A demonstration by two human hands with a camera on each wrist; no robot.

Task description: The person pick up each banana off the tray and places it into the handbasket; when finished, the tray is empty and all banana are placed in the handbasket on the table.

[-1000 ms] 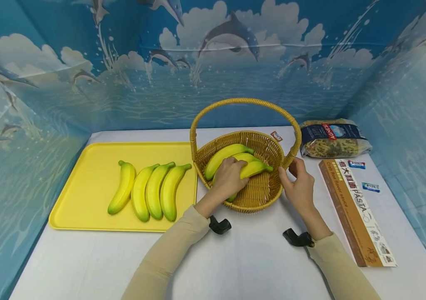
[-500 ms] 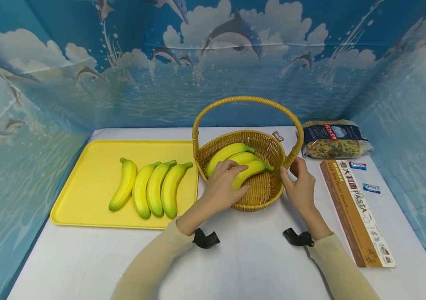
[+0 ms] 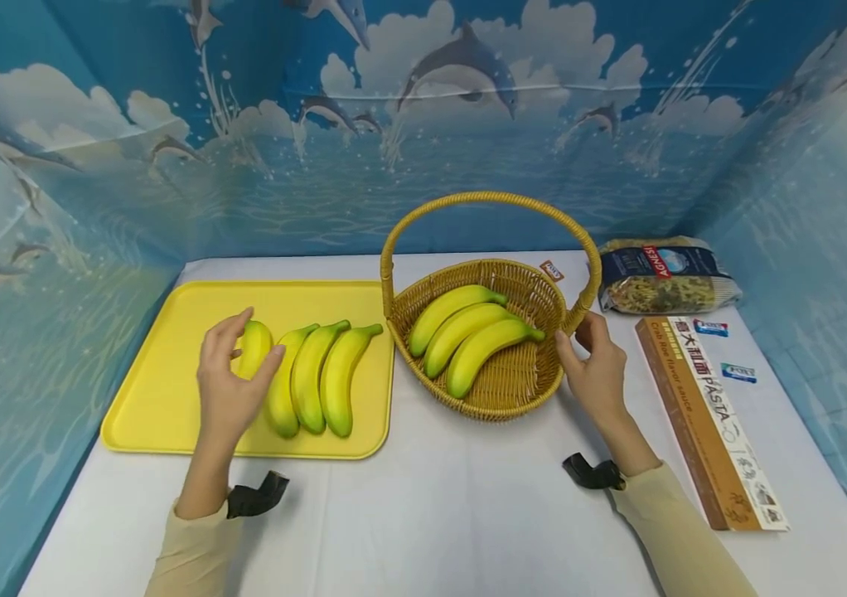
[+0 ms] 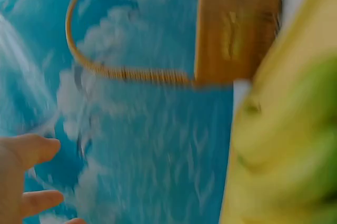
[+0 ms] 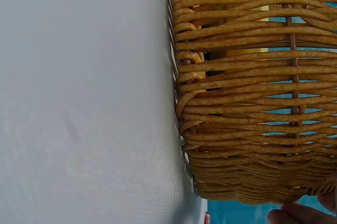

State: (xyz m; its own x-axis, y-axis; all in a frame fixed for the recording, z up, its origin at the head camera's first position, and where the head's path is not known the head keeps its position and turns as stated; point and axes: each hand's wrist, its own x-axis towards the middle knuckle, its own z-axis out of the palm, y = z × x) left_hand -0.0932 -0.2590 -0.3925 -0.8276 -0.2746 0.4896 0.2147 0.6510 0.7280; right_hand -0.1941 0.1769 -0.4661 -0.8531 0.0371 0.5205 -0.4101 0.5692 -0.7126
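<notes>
A wicker basket (image 3: 513,385) with a hoop handle (image 3: 486,199) holds three yellow bananas (image 3: 468,336). To its left, a yellow tray (image 3: 170,348) carries several bananas (image 3: 319,373) side by side. My left hand (image 3: 244,348) arches over the leftmost banana (image 3: 254,336) on the tray, fingers spread and loose. The left wrist view is blurred, showing straight fingers (image 4: 29,150) and yellow bananas (image 4: 295,145). My right hand (image 3: 574,332) holds the basket's right rim at the handle's base. The right wrist view shows the woven basket wall (image 5: 247,103) close up with fingertips (image 5: 295,216) beside it.
On the white table (image 3: 431,514), a pasta bag (image 3: 662,278) lies at the back right and a long pasta box (image 3: 707,414) runs along the right side. Small sachets (image 3: 737,371) lie nearby. Blue dolphin backdrop panels (image 3: 58,207) close in three sides.
My left hand has let go of the bananas in the basket and moved left to the tray, over the leftmost banana. The right hand has stayed on the basket's rim.
</notes>
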